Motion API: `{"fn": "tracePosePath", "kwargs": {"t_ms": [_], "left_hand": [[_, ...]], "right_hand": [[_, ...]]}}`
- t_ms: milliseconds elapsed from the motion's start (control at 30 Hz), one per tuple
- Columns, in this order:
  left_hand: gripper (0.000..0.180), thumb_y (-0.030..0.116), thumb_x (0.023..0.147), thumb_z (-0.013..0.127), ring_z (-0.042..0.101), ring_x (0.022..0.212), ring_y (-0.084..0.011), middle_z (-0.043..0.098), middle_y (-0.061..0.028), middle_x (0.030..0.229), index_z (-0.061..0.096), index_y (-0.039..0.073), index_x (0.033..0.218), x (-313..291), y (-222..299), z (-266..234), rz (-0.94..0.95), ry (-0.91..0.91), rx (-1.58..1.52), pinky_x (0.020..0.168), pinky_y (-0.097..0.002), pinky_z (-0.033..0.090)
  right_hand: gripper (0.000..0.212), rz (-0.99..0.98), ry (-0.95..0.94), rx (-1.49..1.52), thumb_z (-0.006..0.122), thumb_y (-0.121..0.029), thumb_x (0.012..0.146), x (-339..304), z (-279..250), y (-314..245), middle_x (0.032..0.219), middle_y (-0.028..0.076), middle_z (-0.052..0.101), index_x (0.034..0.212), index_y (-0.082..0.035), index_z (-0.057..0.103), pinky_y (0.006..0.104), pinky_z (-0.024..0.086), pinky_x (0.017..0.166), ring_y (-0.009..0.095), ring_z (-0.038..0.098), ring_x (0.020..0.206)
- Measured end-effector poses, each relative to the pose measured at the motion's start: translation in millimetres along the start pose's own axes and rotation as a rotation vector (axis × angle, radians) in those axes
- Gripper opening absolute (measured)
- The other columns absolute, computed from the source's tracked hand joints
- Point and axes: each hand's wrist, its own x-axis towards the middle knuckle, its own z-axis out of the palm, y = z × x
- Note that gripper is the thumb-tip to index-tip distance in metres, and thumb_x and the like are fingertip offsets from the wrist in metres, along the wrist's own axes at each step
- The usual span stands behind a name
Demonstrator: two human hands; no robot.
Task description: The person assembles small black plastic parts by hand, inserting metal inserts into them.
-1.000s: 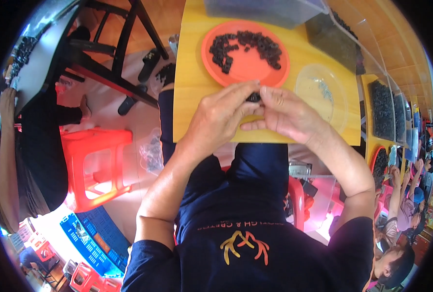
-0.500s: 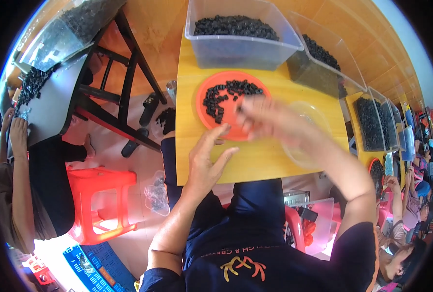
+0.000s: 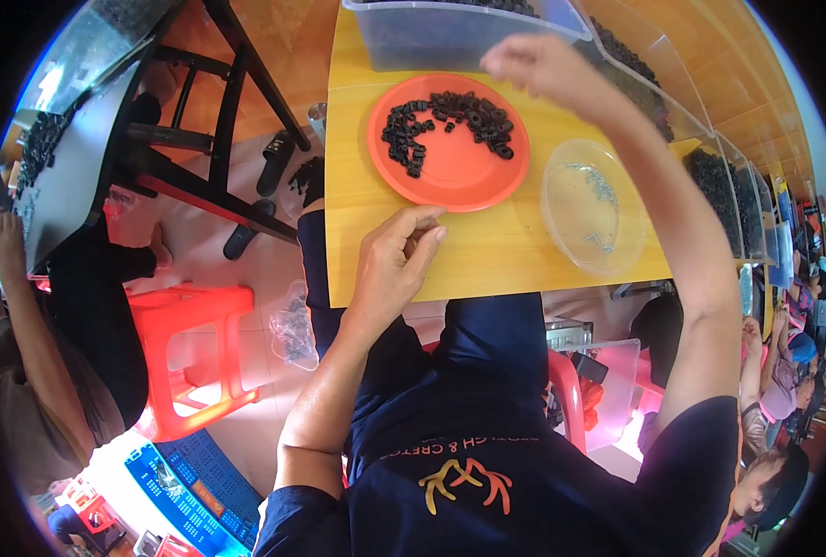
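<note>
My left hand [image 3: 400, 258] is by the near rim of a round orange plate [image 3: 459, 193], its fingers curled and the thumb close to the forefinger. Whatever may be between those fingertips is too small to make out. Small black cylindrical pieces [image 3: 473, 113] lie in an arc along the plate's left and far side. My right hand [image 3: 550, 74] is raised beyond the plate, in front of a clear plastic bin [image 3: 413, 54]. Its fingers are drawn together and slightly blurred, hiding anything in them. Right of the plate sits a shallow clear dish [image 3: 575, 227] with small shiny metal bits.
More clear bins [image 3: 710, 200] of black pieces line the right side. On the left are a dark-legged table [image 3: 218, 121], a red plastic stool [image 3: 190, 357] and another person's arm [image 3: 46, 376]. More people sit far right. The yellow table's near edge [image 3: 487, 292] meets my lap.
My right hand has moved from above the plate away to the bin. My left thumb and fingers have come closer together. The whole view has shifted, so the table appears higher.
</note>
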Motion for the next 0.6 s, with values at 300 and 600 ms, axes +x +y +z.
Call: {"fn": "tracePosePath", "kwargs": {"t_ms": [300,600], "left_hand": [[0.021,0.007,0.093,0.066,0.063,0.079,-0.0102,0.069,-0.0059,0.09,0.067,-0.003,0.111,1,6,-1,-0.016,-0.046,0.046,0.072,-0.0256,0.05],[0.018,0.005,0.092,0.065,0.061,0.072,-0.0126,0.067,-0.0092,0.088,0.067,-0.003,0.108,1,5,1,0.023,-0.017,0.023,0.062,-0.0262,0.047]], "right_hand": [[0.023,-0.153,0.221,-0.698,0.071,-0.026,0.085,-27,68,20,0.099,0.014,0.064,0.098,-0.007,0.073,0.0457,0.052,0.08,0.033,0.064,0.096],[0.015,-0.339,0.197,-0.66,0.066,-0.016,0.084,-28,77,20,0.1,0.012,0.064,0.095,-0.005,0.068,0.0443,0.052,0.082,0.032,0.063,0.098]]}}
